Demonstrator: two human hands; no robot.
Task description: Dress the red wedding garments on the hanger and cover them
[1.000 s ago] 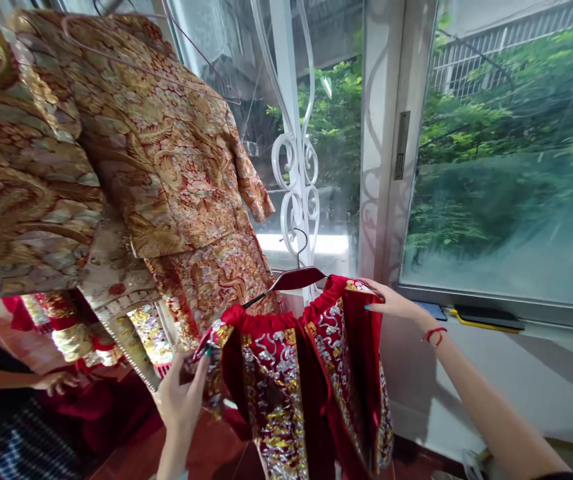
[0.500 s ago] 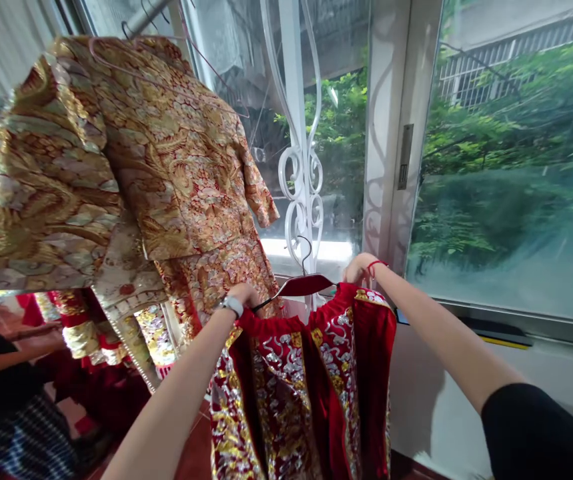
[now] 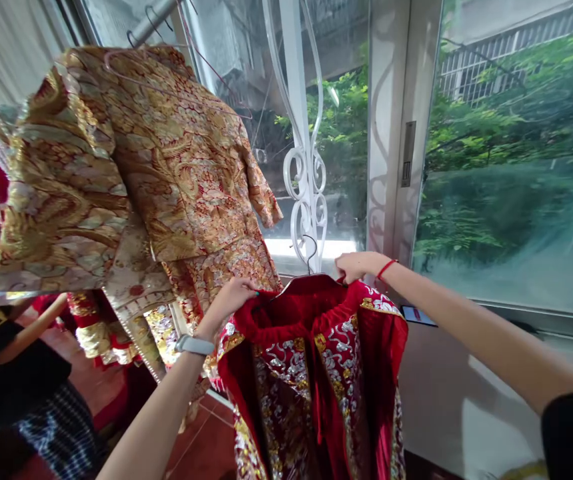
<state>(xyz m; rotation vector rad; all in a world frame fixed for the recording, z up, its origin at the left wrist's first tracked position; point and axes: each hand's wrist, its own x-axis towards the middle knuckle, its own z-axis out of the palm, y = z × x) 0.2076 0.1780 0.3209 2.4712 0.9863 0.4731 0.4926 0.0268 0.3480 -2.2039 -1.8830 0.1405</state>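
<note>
A red skirt [image 3: 286, 353] with silver and gold embroidery hangs in front of me, its gathered waist open at the top so the dark red inside shows. A red cord dangles down its front. My left hand [image 3: 233, 300], with a watch on the wrist, pinches the waist edge at the left. At the opposite side my right hand [image 3: 356, 267], with a red string on the wrist, has its fingers closed on the waist edge. Between my hands a dark hanger [image 3: 311, 283] spans the waist, its hook pointing up. The skirt's lower part runs out of view.
Gold and red embroidered jackets [image 3: 181, 167] hang from a metal rail [image 3: 153, 21] at the left. White scroll ironwork [image 3: 306, 180] stands by the windows. A phone [image 3: 419, 316] lies on the sill. Another person [image 3: 16, 373] in dark clothes is at the lower left.
The waist of the skirt has been raised at the back and spread, so its inside shows more. My left hand now pinches the back edge. The phone has come into fuller view.
</note>
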